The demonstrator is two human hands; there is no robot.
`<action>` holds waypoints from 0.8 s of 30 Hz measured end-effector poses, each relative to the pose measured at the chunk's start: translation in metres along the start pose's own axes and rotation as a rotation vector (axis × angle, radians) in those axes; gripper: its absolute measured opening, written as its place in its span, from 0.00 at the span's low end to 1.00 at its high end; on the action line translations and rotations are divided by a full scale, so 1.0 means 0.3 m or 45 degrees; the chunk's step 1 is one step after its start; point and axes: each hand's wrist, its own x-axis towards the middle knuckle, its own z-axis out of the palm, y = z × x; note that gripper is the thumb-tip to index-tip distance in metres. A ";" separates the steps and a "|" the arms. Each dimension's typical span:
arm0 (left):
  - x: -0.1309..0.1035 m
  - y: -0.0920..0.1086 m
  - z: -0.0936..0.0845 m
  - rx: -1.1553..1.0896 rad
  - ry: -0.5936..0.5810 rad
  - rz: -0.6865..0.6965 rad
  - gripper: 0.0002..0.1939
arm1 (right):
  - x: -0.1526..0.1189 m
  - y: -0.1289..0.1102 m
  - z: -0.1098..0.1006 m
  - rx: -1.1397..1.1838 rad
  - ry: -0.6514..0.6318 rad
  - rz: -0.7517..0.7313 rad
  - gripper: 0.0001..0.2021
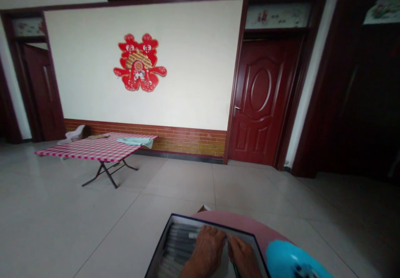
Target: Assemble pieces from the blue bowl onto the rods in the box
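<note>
Both hands are over a shallow box [161, 244] with a dark blue rim and pale inside, at the bottom of the head view. My left hand [208, 246] is curled, its fingertips pinched together near the box's middle. Close beside it, almost touching, my right hand [243, 253] is closed too, with its thumb and fingers pointing toward the left one. What the fingers hold is too small and hidden to make out. A thin dark stick-like thing [235, 271] shows below my right hand. Grey, slim pieces [176, 244] lie in rows in the box's left part.
The box rests on a round pink table [225, 216]. A bright blue bowl [287, 255] with dark contents stands at the right. Farther off are a folding table with a checked cloth [90, 148], a pale chair [75, 133] and a closed red door [261, 99].
</note>
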 end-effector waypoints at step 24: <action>0.053 -0.049 -0.032 -0.928 -0.053 -0.951 0.09 | -0.011 0.018 0.068 0.431 -0.421 0.479 0.25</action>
